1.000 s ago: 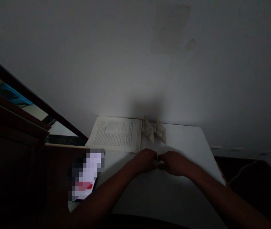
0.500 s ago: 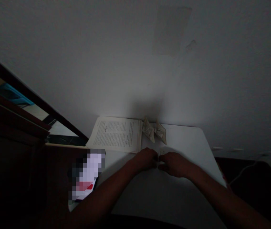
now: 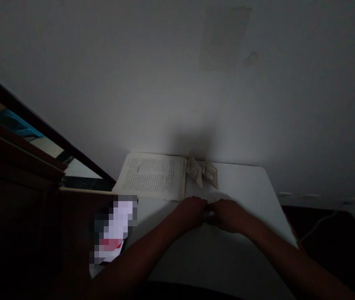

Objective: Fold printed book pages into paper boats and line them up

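My left hand (image 3: 193, 211) and my right hand (image 3: 228, 214) meet over the table with their fingertips close together. Both have their fingers closed on a small piece of printed paper (image 3: 212, 199). Only its far edge shows between them; the rest is hidden by the fingers. Just beyond the hands stand two folded paper boats, a left one (image 3: 193, 171) and a right one (image 3: 210, 174), side by side. An open book (image 3: 151, 177) with printed pages lies to the left of the boats, against the wall.
A phone (image 3: 115, 227) with a lit, blurred-out screen lies at the table's left edge, near my left forearm. The white table (image 3: 249, 181) backs onto a pale wall (image 3: 133, 83). A cable (image 3: 319, 227) runs at the right over a dark area.
My left hand has shifted slightly right, so the fingertips of both hands are now closer together. Book, boats and phone lie as before.
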{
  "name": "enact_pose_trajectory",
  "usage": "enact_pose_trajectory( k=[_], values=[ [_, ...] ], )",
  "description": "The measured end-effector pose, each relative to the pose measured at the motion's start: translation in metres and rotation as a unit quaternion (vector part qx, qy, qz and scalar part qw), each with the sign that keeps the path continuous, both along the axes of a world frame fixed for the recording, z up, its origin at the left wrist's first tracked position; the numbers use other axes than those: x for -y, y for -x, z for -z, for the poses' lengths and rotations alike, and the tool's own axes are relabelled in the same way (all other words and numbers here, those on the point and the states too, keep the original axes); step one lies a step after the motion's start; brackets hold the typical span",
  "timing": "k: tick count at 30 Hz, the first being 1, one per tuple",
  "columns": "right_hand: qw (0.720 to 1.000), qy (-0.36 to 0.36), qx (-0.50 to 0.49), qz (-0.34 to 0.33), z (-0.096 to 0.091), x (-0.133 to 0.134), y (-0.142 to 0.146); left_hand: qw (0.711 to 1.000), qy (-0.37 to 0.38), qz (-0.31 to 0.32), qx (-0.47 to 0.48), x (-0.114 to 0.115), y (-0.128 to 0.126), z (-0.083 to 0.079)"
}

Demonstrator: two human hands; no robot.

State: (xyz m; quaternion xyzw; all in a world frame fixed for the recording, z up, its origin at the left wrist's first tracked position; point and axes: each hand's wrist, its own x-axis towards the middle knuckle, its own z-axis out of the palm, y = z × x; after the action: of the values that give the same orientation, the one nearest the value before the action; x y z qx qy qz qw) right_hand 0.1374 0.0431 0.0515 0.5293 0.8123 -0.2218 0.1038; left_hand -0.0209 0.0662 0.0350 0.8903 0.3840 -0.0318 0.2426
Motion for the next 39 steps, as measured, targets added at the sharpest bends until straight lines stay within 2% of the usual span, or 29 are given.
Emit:
enact_pose_trajectory(
  k=[7, 17, 23, 39],
  values=[
    [1.000, 0.000, 0.010, 0.000, 0.000, 0.000, -0.001, 0.999, -0.025, -0.019, -0.037, 0.006, 0.001, -0.008],
    [1.000, 0.003, 0.022, 0.000, 0.001, 0.000, -0.001, 0.996, -0.011, -0.037, -0.079, 0.004, 0.005, -0.012],
    [1.000, 0.006, 0.030, 0.002, 0.002, 0.000, -0.001, 0.993, -0.014, -0.065, -0.099, 0.004, 0.015, -0.018],
    [0.999, 0.004, 0.041, 0.008, 0.001, 0.001, 0.001, 0.982, -0.029, -0.135, -0.128, 0.004, 0.038, -0.022]
  ],
)
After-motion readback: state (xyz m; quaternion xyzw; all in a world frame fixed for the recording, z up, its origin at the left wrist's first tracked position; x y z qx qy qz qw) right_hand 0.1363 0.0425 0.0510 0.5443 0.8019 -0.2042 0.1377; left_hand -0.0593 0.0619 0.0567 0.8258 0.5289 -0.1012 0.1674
